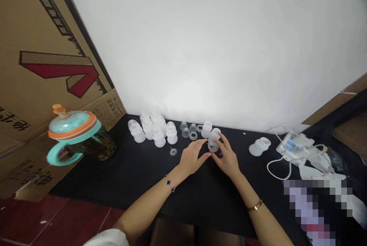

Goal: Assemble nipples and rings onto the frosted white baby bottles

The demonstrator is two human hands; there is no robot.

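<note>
In the middle of the table my left hand (191, 159) and my right hand (227, 158) come together at a clear silicone bottle nipple (212, 146) with a flat round rim. The thumb and a finger of my right hand grip this piece at its edge. My left hand's fingertips are at its other side, thumb and forefinger apart. Just behind it stands a white bottle body (214, 135), partly covered by my right fingers. Another white bottle body (207, 129) is beside that one. A second clear nipple (173, 151) lies on the table left of my left hand.
Several capped white bottles (158, 137) stand at the back left. Clear caps (185, 133) and rings (193, 136) lie by the wall. To the right are a tilted bottle body (259, 146) and a white device with a cable (294, 146). A large jug (94, 143) stands left.
</note>
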